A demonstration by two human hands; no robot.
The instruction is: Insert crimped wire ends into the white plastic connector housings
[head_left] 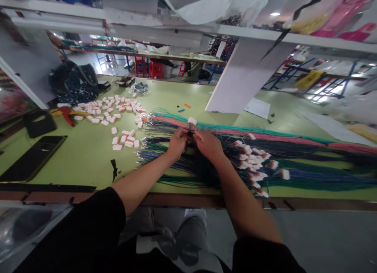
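Observation:
My left hand (177, 142) and my right hand (208, 143) are close together over the middle of the wires, fingers pinched. Between them they grip a wire harness just below its white-and-orange connector (192, 121). A dark piece that looks like black tape (191, 133) shows at the fingertips; whether it is wrapped round the wires I cannot tell. Beneath lie long bundles of green, pink (282, 138) and dark blue wires, their bare ends pointing left. Harnesses with a pile of white connectors (253, 163) lie to the right of my right forearm.
Many loose white-and-orange connectors (128, 139) are scattered on the green table (88, 155). A black phone (33, 157), red-and-yellow pliers (67, 114) and a dark patterned bag (73, 82) are on the left. A white upright panel (235, 75) stands behind the wires, under a shelf.

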